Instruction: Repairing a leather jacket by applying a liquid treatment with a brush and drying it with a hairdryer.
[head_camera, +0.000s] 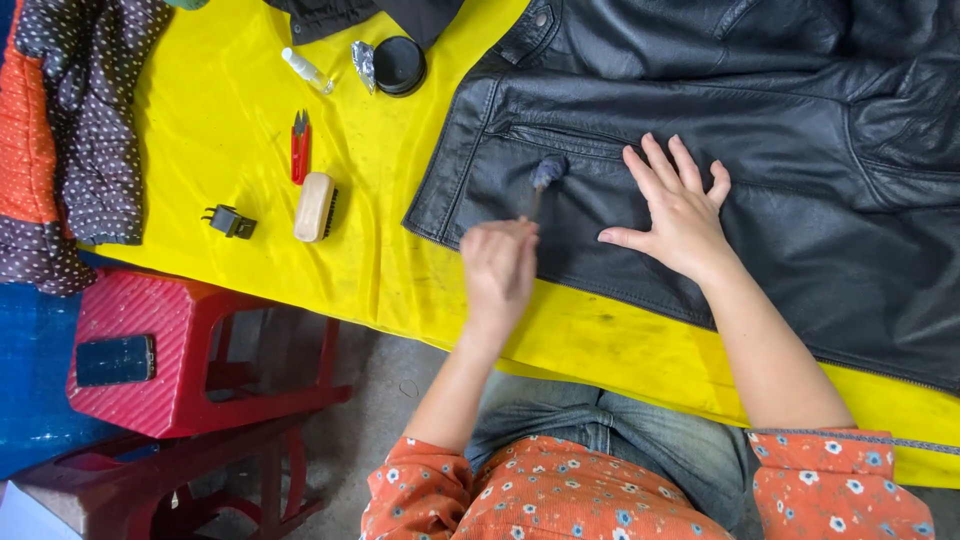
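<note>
A black leather jacket (760, 120) lies spread on a yellow-covered table (240, 100). My left hand (499, 270) is closed around the thin handle of a small dauber brush (546, 176), whose dark round head rests on the jacket just below the pocket seam. My right hand (676, 208) lies flat on the leather to the right of the brush, fingers spread, holding nothing.
On the yellow cover to the left lie a wooden brush (315, 207), red thread snips (299, 146), a small black clip (230, 221), a round black tin (399, 65) and a small clear bottle (306, 70). A red plastic stool (180, 350) carries a phone (114, 360). Dotted fabric (80, 130) hangs at the far left.
</note>
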